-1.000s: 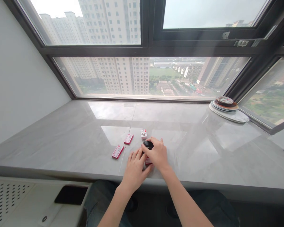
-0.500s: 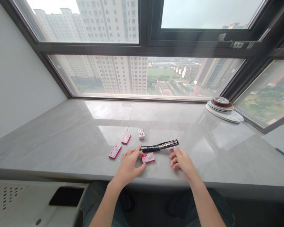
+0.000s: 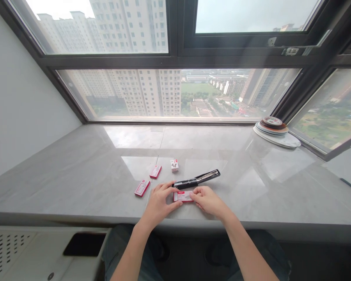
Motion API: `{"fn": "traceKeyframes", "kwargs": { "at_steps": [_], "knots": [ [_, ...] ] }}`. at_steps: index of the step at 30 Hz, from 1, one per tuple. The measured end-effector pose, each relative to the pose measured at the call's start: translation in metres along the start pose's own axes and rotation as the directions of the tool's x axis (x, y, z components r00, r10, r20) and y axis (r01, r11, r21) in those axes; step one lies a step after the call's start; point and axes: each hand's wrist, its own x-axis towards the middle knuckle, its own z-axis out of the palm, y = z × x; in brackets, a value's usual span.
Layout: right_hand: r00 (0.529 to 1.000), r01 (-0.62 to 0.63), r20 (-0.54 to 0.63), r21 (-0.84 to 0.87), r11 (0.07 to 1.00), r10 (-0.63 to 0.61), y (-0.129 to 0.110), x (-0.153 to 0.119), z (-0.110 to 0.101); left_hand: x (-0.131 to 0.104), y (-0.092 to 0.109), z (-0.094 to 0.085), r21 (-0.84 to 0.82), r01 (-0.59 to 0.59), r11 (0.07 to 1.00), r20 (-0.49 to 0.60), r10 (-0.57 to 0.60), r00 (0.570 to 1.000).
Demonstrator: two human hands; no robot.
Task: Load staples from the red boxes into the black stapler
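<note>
A small red-and-white staple box (image 3: pixel 183 196) lies on the grey stone counter between my hands. My left hand (image 3: pixel 160 201) grips its left end, thumb along the near edge and index finger at the far edge. At the right end, the thumb and fingers of my right hand (image 3: pixel 205 201) pinch the box. Just beyond it is a black stapler (image 3: pixel 190 182), opened out, its top part swung to the right and its metal rail showing. The fingertips of my left hand come close to the stapler's left end; I cannot tell if they touch it.
Two more red-and-white boxes (image 3: pixel 142 187) (image 3: pixel 155 171) lie left of my hands. A small white-and-red box (image 3: pixel 174 165) stands behind the stapler. Stacked plates (image 3: pixel 276 134) sit at the back right by the window. The counter's front edge (image 3: pixel 76 218) runs close to my wrists.
My right hand has moved left from beside the stapler's right end and closed on the right end of the staple box. The box has turned nearly level. My left hand stays at its left end.
</note>
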Motion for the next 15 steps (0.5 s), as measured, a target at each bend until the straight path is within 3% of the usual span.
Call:
{"fn": "traceKeyframes", "kwargs": {
  "at_steps": [4, 7, 11, 15],
  "knots": [
    [0.996, -0.026, -0.087, -0.080, 0.996, 0.019, 0.004, -0.005, -0.019, -0.001, 0.000, -0.001, -0.001, -0.013, 1.000, 0.004, 0.013, 1.000],
    [0.966, 0.060, -0.233, -0.230, 0.971, -0.114, -0.001, -0.007, -0.026, -0.002, 0.002, -0.001, 0.002, -0.015, 1.000, -0.002, 0.015, 1.000],
    [0.897, 0.232, -0.280, -0.362, 0.903, -0.343, -0.019, -0.004, -0.016, -0.004, 0.007, 0.000, 0.026, -0.013, 1.000, -0.031, 0.014, 0.999],
    [0.915, 0.245, -0.220, -0.364, 0.899, -0.339, -0.031, 0.007, 0.007, -0.004, 0.008, 0.003, 0.056, -0.016, 0.998, -0.051, 0.018, 0.999]
  ]
}}
